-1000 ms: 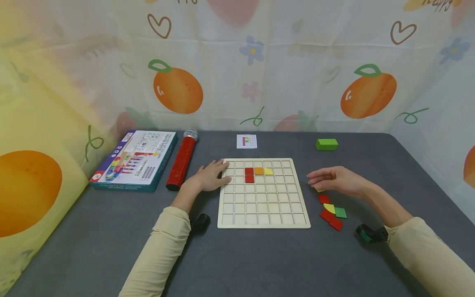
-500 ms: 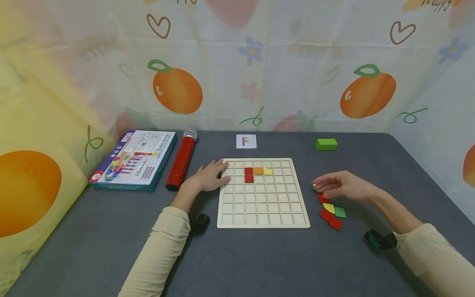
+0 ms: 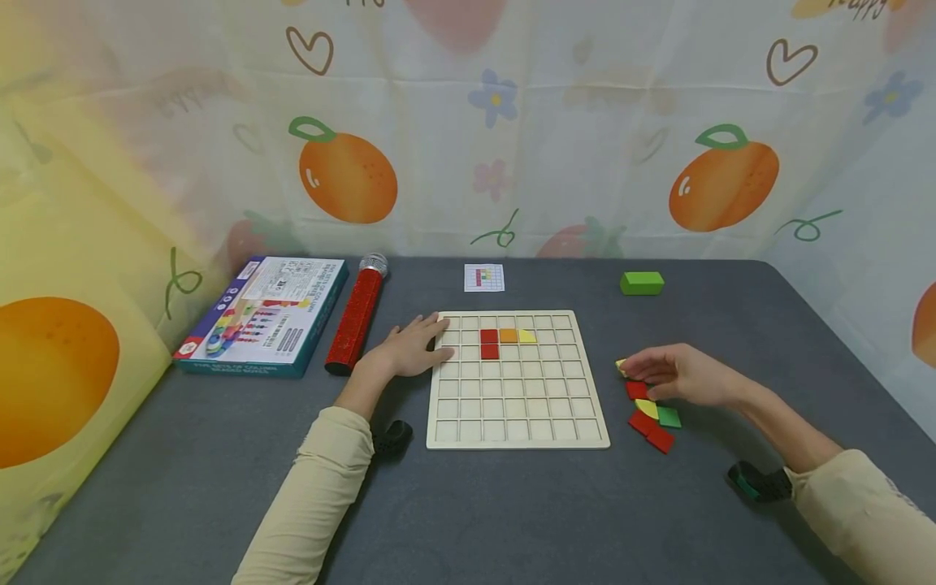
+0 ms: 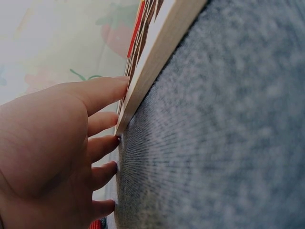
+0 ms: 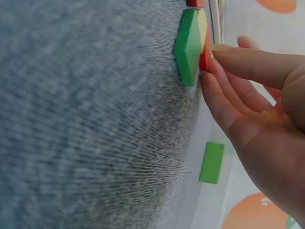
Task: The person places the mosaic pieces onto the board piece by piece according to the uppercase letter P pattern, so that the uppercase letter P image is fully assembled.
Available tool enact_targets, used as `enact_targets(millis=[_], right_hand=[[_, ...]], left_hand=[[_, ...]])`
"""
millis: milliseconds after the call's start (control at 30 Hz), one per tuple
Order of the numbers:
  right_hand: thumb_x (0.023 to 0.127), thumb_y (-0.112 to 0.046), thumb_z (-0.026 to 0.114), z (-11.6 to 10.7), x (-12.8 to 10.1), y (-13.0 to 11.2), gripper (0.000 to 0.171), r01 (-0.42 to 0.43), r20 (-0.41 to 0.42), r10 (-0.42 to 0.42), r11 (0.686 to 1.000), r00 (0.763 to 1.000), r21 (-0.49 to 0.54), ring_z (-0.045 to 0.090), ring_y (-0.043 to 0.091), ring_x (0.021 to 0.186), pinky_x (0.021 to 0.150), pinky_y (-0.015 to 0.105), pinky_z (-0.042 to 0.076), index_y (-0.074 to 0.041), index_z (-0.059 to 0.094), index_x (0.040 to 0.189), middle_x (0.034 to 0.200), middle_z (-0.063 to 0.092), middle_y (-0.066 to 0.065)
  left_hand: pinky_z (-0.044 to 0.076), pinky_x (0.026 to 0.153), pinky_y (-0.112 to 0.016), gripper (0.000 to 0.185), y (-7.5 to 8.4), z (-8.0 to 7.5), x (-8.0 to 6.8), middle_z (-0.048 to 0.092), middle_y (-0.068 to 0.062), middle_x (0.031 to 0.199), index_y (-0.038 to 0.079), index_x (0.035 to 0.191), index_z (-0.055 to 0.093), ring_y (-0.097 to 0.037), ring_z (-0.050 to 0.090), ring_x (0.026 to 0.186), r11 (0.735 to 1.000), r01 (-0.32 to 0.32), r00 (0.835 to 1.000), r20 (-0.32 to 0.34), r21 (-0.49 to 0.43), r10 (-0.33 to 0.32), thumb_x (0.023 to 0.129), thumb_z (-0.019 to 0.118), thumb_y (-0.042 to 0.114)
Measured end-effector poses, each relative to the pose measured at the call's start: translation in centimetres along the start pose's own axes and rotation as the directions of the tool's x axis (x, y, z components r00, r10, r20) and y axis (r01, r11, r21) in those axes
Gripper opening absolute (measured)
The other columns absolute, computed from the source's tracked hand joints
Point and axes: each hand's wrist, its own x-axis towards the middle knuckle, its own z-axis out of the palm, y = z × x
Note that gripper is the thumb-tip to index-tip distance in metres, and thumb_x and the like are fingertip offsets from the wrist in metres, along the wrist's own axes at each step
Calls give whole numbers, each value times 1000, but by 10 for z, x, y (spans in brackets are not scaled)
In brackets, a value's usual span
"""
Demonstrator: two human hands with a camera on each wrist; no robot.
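Note:
A pale wooden grid board [image 3: 519,410] lies mid-table, holding two red tiles [image 3: 489,343], an orange tile [image 3: 508,335] and a yellow piece [image 3: 526,335] in its upper rows. My left hand [image 3: 405,349] rests at the board's left edge, fingers spread; in the left wrist view its thumb lies on the rim. Right of the board is a line of loose pieces. My right hand [image 3: 683,375] is over the upper end of it, fingertips and thumb right at a red tile [image 3: 637,391]. Close by lie a yellow quarter-round piece [image 3: 647,408] and a green tile [image 3: 669,417].
A small pattern card [image 3: 484,278] lies behind the board. At the back right sits a green block [image 3: 642,283]. To the left are a red microphone [image 3: 357,317] and a flat printed box [image 3: 266,317]. More red tiles [image 3: 651,431] lie nearest the front of the line.
My right hand has come down and shifted right from beside the board onto the loose pieces, its fingertips now at the red tile. The left hand has stayed on the board's edge.

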Motion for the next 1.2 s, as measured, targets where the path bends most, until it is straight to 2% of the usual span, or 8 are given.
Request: enact_targets(millis=[300, 567, 933, 1200], right_hand=[[84, 5, 67, 5, 6, 1, 45, 17, -30, -19, 997, 999, -72, 52, 38, 117, 90, 32, 48, 10, 53, 127, 126, 55, 25], [84, 4, 68, 8, 13, -3, 41, 24, -65, -32, 993, 997, -113, 57, 37, 110, 86, 31, 50, 7, 57, 123, 120, 60, 22], [85, 4, 68, 8, 15, -7, 40, -32, -65, 26, 995, 998, -97, 57, 33, 104, 83, 31, 51, 7, 57, 123, 119, 59, 21], [83, 2, 70, 6, 16, -12, 41, -63, -72, 55, 992, 996, -114, 55, 27, 94, 78, 28, 50, 7, 58, 122, 106, 59, 13]], left_hand=[[7, 109, -60, 67, -2, 1, 1, 15, -14, 157, 9, 152, 23, -36, 9, 143, 1000, -7, 1000, -6, 0, 7, 98, 50, 38], [7, 109, -60, 67, -2, 1, 1, 15, -15, 157, 8, 152, 23, -36, 9, 142, 1000, -13, 1000, -3, -4, 13, 98, 49, 38], [7, 108, -61, 67, -3, 1, 1, 15, -15, 157, 8, 152, 23, -36, 9, 142, 1000, -23, 1000, -7, -3, 23, 98, 49, 37], [7, 109, -60, 67, -1, 0, 0, 15, -14, 157, 9, 152, 23, -36, 9, 143, 1000, -15, 1000, -4, -2, 15, 98, 49, 38]])
